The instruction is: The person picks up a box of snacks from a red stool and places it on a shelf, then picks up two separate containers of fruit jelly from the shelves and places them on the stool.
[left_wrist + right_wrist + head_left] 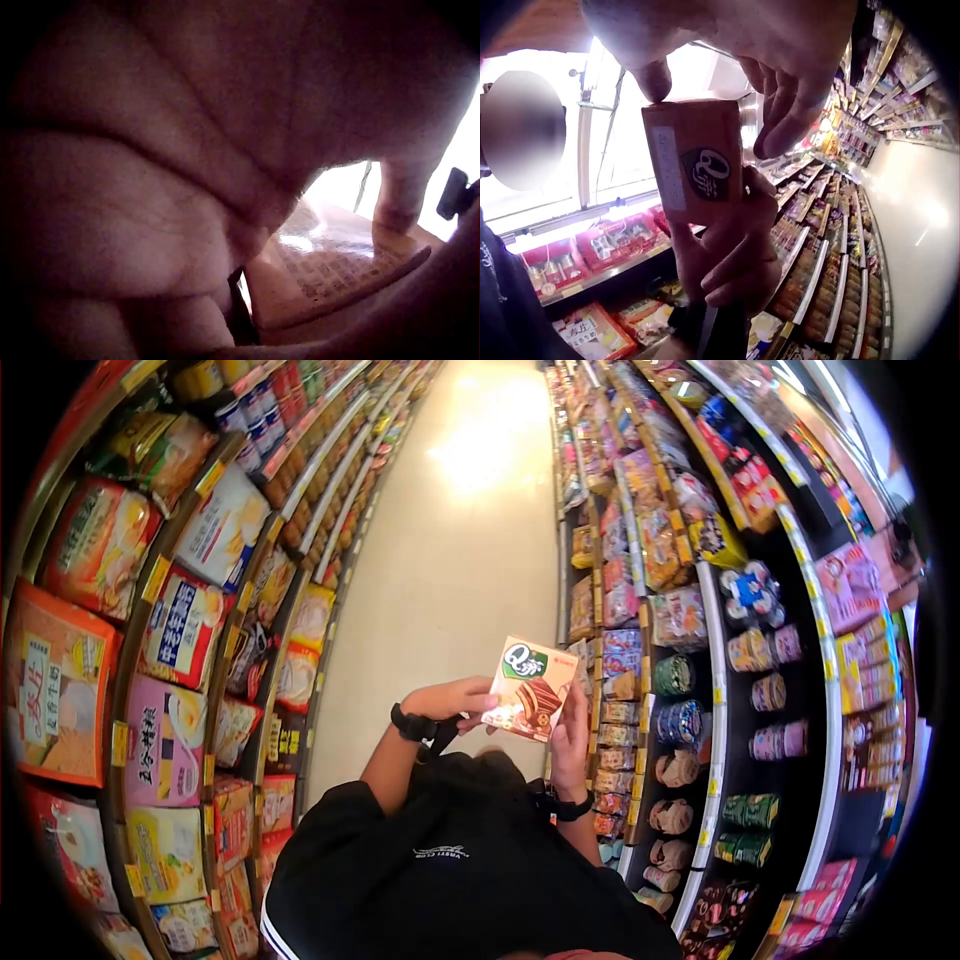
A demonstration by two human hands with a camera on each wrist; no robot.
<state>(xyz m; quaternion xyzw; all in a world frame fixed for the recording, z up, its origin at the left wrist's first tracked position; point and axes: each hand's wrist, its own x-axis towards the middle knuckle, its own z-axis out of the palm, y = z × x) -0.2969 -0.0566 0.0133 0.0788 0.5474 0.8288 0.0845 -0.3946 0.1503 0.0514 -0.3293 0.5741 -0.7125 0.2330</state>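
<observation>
One oblong box of glossy orange-and-cream card (pixel 538 688), printed with a white Q on a green emblem and a layered brown cake; location: in both hands, in front of the chest, above the pale, smooth aisle floor (pixel 430 550). Left hand (pixel 447 701), with a black watch (pixel 411 723): grips the box's left edge, thumb on the front, other fingers curled low and behind. Right hand (pixel 571 742), with a black wrist strap (pixel 574 807): grips the opposite edge, thumb and curled fingers on separate sides, the gap between them filled by the box. Reason for hold, as judged: an edge grip from two sides steadies the box and leaves most of the front uncovered for viewing. Orientation: front turned up towards the wearer's head, emblem end away from the body, cake end nearer the black short-sleeved shirt (pixel 450 880); long axis runs outward from the chest, its far end leaning right. The right wrist view shows another panel bearing the emblem; the left wrist view, one with small print, too blurred to read. Surroundings: large orange flat packet (pixel 62 690), shelved at left face-out, presumably for reading from the aisle; round blue tub (pixel 680 723), shelved at right.
</observation>
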